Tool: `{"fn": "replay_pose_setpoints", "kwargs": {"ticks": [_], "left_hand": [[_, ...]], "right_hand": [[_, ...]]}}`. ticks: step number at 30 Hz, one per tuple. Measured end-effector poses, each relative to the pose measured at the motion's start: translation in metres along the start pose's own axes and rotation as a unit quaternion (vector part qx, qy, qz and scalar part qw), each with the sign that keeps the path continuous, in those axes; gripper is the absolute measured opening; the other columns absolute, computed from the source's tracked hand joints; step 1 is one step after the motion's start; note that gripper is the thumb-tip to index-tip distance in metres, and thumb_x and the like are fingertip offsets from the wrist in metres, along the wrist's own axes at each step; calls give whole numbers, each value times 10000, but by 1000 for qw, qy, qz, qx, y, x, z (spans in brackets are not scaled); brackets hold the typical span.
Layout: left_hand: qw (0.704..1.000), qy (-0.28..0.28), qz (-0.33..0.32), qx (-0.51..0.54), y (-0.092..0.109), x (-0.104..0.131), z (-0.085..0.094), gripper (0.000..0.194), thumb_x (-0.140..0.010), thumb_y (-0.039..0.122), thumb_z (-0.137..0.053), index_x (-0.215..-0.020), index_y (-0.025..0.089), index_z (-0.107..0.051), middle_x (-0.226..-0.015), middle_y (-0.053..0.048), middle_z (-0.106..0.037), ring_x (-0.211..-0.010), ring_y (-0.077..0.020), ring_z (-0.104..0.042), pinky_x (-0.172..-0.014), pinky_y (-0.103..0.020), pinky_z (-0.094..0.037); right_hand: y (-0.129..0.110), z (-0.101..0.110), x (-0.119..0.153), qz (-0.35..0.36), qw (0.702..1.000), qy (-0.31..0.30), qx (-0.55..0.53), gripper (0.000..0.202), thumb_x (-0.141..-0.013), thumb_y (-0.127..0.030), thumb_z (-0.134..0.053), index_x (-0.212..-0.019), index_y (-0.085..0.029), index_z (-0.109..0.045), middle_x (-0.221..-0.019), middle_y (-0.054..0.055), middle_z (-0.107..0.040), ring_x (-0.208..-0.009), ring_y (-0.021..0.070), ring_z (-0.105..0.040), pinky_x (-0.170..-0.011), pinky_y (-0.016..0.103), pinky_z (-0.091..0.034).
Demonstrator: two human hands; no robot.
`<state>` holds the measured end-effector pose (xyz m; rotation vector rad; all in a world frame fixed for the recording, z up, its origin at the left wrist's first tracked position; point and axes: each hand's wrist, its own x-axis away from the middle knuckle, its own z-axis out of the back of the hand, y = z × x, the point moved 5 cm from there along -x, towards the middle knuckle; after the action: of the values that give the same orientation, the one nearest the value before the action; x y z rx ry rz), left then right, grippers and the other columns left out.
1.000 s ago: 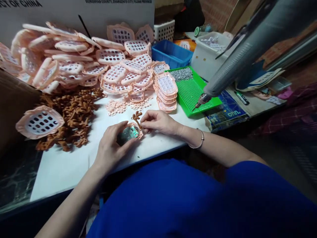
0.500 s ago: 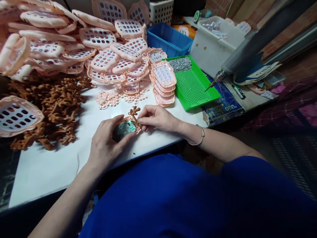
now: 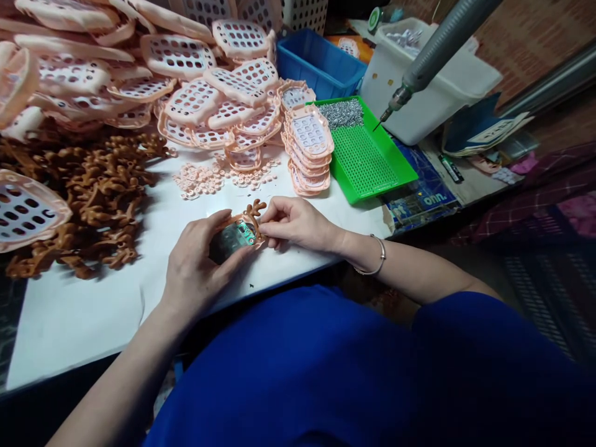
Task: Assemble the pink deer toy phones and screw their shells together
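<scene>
My left hand [image 3: 198, 261] is closed around a small pink plastic housing with a green circuit board [image 3: 245, 233] showing inside it. Fingers and thumb grip its two sides just above the white tabletop. At the housing's right end, my right hand [image 3: 295, 225] pinches a brown antler-shaped plastic piece [image 3: 254, 210], its branched tip pointing up. The antler's lower end meets the housing edge, partly covered by my fingertips. A pile of brown antler pieces [image 3: 102, 205] lies to the left. Beyond my hands are small pink rings [image 3: 200, 180] and a stack of pink perforated shells [image 3: 310, 139].
Many pink shells [image 3: 193, 102] are heaped at the back left. A green tray [image 3: 363, 158] holds silvery screws [image 3: 342, 115]. Above it hangs a power screwdriver [image 3: 416, 71], bit pointing down. A blue bin [image 3: 321, 65] and a white bin [image 3: 395, 99] stand behind.
The view has shifted slightly. The hanging screwdriver has swung, its bit now higher and further left over the tray. Both hands keep their holds; the antler piece has tilted slightly.
</scene>
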<state>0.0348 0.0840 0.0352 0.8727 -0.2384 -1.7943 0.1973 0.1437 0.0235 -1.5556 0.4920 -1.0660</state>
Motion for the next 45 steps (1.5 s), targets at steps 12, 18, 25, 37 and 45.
{"fn": "replay_pose_setpoints", "kwargs": {"ticks": [12,18,25,37,45], "left_hand": [[999,-13,20,43,-7,2,1,600,-849,500,-723,-1356,223,-561,-1145,-131,-733,-1016,-284,-719,-882,-430,-584],[997,-28,21,68,-7,2,-4,618,-844,467,-734,-1395,276,-530,-1175,-102,-734,-1064,-289,-712,-920,-444,-576],[997,-36,18,65,-5,1,-1,628,-854,471,-723,-1411,277,-509,-1194,-113,-731,-1072,-287,-712,-924,-445,-578],[998,-49,-7,39,-4,2,-3,659,-870,434,-720,-1449,270,-450,-1190,-122,-725,-1068,-279,-704,-908,-420,-576],[998,-45,-37,12,-1,2,-4,662,-864,476,-704,-1440,256,-461,-1182,-125,-706,-1046,-295,-682,-889,-436,-563]], "right_hand": [[-23,16,1,172,942,64,282,249,-822,-302,-698,-715,-157,-526,-719,-29,-586,-665,82,-506,-640,232,-357],[-16,17,-12,178,965,47,184,222,-819,-276,-656,-977,-157,-554,-785,-29,-601,-712,96,-557,-698,249,-414],[-11,13,-21,226,972,-13,69,192,-789,-311,-641,-874,-141,-610,-745,-33,-569,-699,91,-516,-704,264,-427],[-25,12,-24,139,953,-42,267,110,-843,-139,-679,-786,-134,-585,-724,-35,-566,-677,84,-489,-668,228,-350],[-26,17,-19,102,923,19,370,215,-865,-216,-736,-909,-164,-532,-662,-63,-515,-623,97,-442,-645,238,-291]]}}
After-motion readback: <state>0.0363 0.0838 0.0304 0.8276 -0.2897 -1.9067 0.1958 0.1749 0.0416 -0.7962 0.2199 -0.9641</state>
